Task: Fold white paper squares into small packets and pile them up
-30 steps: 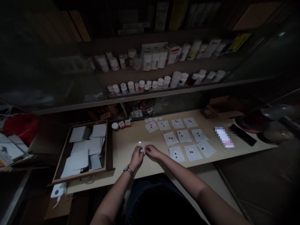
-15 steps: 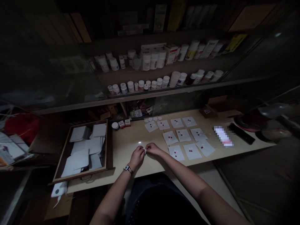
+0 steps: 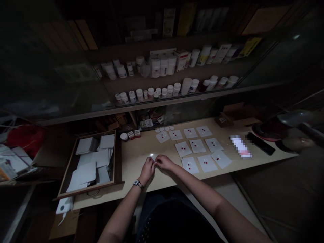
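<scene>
Near the front edge of the table (image 3: 134, 168), my left hand (image 3: 148, 168) and my right hand (image 3: 164, 162) meet with fingers closed in a pinch. Between their fingertips is a small folded white paper (image 3: 155, 163), mostly covered by the fingers. To the right of my hands, several white paper squares (image 3: 198, 145) lie in rows, each with red and pale pills on it. Several small white folded packets (image 3: 165, 128) are lined up behind the rows.
An open drawer (image 3: 114, 158) with stacked white paper (image 3: 87, 161) stands left. A white-lidded bottle (image 3: 124, 136) and small boxes (image 3: 134, 133) are behind it. Right lie a lit phone (image 3: 240, 146), a dark phone (image 3: 260, 143) and a cardboard box (image 3: 235, 116). Shelves of medicine bottles (image 3: 186, 86) rise behind.
My right hand has shifted slightly left, closer against my left hand. Less of the white paper shows between the fingers now. The view has tilted a little.
</scene>
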`<action>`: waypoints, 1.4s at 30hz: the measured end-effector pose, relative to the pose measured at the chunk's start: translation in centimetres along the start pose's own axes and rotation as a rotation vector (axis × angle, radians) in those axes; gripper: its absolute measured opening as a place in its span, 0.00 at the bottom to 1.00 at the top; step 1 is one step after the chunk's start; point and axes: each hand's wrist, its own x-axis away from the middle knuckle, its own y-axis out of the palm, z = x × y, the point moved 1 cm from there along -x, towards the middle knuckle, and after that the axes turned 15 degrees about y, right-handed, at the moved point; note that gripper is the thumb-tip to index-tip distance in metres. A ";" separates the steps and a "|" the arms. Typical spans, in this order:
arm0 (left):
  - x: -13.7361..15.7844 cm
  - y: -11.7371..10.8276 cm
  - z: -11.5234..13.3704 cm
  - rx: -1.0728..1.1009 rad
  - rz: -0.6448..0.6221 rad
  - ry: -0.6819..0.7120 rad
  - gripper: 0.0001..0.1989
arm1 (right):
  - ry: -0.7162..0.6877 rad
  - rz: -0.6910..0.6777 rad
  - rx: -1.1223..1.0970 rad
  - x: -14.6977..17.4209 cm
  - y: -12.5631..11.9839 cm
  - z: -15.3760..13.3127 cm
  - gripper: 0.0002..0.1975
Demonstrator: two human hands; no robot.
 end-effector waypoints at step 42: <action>-0.7 1.3 -1.0 0.467 0.331 -0.402 0.16 | 0.045 0.079 -0.178 0.2 -0.3 0.1 0.04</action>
